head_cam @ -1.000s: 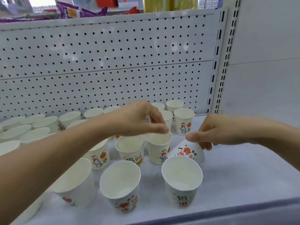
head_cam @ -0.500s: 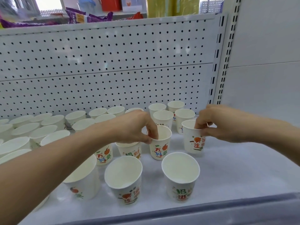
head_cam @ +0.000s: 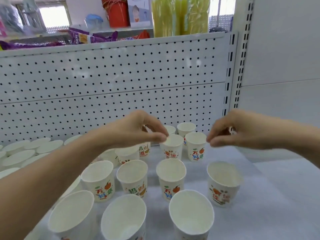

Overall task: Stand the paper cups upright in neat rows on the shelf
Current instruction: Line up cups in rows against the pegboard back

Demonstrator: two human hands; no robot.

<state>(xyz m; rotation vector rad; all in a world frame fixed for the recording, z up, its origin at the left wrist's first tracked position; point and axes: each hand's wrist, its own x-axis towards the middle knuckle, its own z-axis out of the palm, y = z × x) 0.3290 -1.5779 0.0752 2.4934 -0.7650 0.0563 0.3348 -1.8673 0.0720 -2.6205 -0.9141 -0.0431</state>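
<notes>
Many white paper cups with orange and green print stand upright on the white shelf (head_cam: 277, 196). My left hand (head_cam: 136, 130) hovers with loosely curled fingers; its thumb tip lies in front of the rim of a back cup (head_cam: 173, 149), and I see nothing gripped. At the same height, my right hand (head_cam: 242, 130) has curled fingers, and its fingertips sit just right of another back cup (head_cam: 196, 148) without holding it. Below the hands stand a cup (head_cam: 170, 179) in the middle row and a cup (head_cam: 223, 184) off to the right by itself.
A perforated white back panel (head_cam: 112, 87) closes the rear, and a slotted upright (head_cam: 242, 66) stands at the right. More cups (head_cam: 19, 156) crowd the shelf's left. Three cups (head_cam: 123, 220) line the front edge. Snack packets (head_cam: 90, 38) lie on a higher shelf.
Both hands have let go of the cups they were setting down by the rim and have lifted back. Those two cups now stand upright, and the view has tilted upward.
</notes>
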